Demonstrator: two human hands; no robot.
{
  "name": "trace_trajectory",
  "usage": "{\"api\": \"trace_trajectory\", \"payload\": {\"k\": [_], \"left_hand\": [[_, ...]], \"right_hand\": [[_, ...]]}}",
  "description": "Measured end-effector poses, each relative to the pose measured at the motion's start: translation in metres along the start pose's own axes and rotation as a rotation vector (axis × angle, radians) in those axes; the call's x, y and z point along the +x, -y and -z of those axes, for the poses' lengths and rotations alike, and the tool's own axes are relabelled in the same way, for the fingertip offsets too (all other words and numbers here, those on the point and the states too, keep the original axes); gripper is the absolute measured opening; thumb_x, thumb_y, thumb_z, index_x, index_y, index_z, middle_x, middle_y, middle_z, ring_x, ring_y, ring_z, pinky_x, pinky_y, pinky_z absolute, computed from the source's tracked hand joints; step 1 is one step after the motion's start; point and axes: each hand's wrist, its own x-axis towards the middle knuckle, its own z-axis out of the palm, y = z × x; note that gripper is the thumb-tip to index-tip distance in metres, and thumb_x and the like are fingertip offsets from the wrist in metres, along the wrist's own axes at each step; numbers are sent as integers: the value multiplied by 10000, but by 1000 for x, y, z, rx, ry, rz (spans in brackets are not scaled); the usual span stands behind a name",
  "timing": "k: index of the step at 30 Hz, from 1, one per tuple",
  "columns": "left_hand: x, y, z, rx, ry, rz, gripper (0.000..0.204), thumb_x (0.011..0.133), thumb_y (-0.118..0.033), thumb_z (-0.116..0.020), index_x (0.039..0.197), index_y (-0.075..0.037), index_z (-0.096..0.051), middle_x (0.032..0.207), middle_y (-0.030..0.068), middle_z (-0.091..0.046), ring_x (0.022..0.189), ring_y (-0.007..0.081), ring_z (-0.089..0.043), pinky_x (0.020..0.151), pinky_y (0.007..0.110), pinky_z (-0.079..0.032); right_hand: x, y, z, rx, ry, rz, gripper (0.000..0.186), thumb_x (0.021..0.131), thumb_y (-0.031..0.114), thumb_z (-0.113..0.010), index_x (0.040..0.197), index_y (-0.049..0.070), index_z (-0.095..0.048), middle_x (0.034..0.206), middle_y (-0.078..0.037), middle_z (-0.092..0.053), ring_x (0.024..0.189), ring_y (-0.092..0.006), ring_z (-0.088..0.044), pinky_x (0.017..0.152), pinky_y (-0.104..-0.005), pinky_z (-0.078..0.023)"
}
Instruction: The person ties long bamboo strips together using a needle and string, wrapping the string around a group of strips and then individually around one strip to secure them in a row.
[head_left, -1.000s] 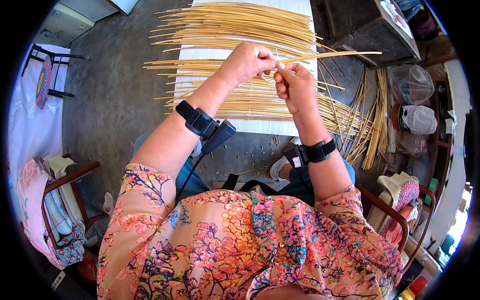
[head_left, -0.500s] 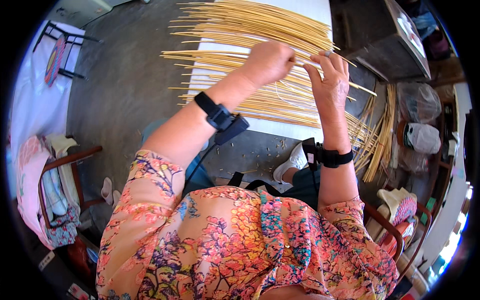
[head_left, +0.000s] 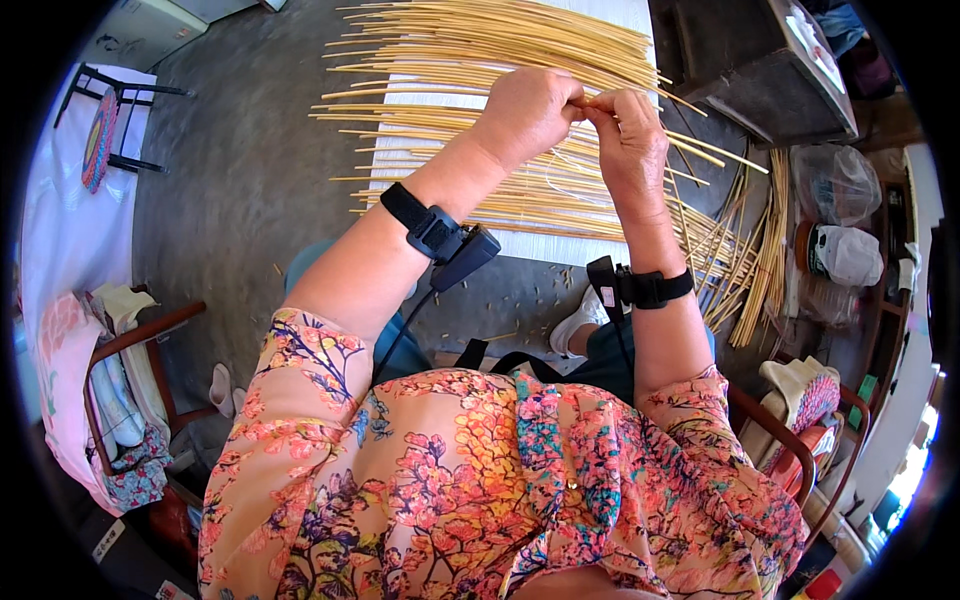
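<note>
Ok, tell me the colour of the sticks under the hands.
Pale yellow sticks, clearest in the head view.

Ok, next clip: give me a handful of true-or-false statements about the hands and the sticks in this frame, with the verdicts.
1. Both hands meet at one thin stick above the white mat. True: the left hand and right hand pinch the stick between their fingertips.
2. The pale sticks lie fanned across a white mat. True.
3. The left wrist is bare. False: it wears a black strap with a cable; the right wrist wears a black band too.
4. The person wears a plain grey shirt. False: the top is floral, pink and orange.
5. A further bundle of sticks lies off the mat on the right. True.
</note>
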Motion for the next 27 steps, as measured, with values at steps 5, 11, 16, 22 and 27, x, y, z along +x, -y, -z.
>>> {"api": "trace_trajectory", "payload": {"k": [5,11,16,22,27], "left_hand": [[6,2,-6,-121,38,39,112,744,-178,-651,742,-67,-666,742,99,-620,675,309,-596,593,373,-468],[0,32,-24,16,113,32,116,774,-150,-576,792,-70,-659,780,85,-625,728,286,-598,646,374,-474],[6,62,-32,48,123,92,111,776,-154,-582,821,-88,-658,796,79,-622,722,278,-598,640,367,-474],[-3,85,-53,101,262,207,115,772,-205,-609,817,-113,-662,771,96,-646,731,292,-605,638,384,-471],[-17,89,-62,128,348,317,100,768,-210,-629,787,-123,-673,738,82,-653,726,287,-615,639,395,-481]], "right_hand": [[8,-2,2,56,-131,79,92,747,-1,-639,762,45,-560,711,-89,-560,681,-249,-555,630,-317,-446],[50,25,49,661,-337,-69,52,915,70,-513,918,23,-490,801,-72,-618,686,-127,-589,646,-225,-486],[40,30,64,918,-246,-165,63,940,70,-447,946,11,-465,763,-109,-610,588,-137,-556,582,-248,-490],[48,45,135,770,-435,135,105,927,72,-463,874,-1,-516,738,-155,-576,547,-157,-467,520,-278,-427],[41,54,165,666,-476,97,165,928,97,-466,851,-19,-555,777,-167,-580,602,-167,-455,581,-327,-406]]}}
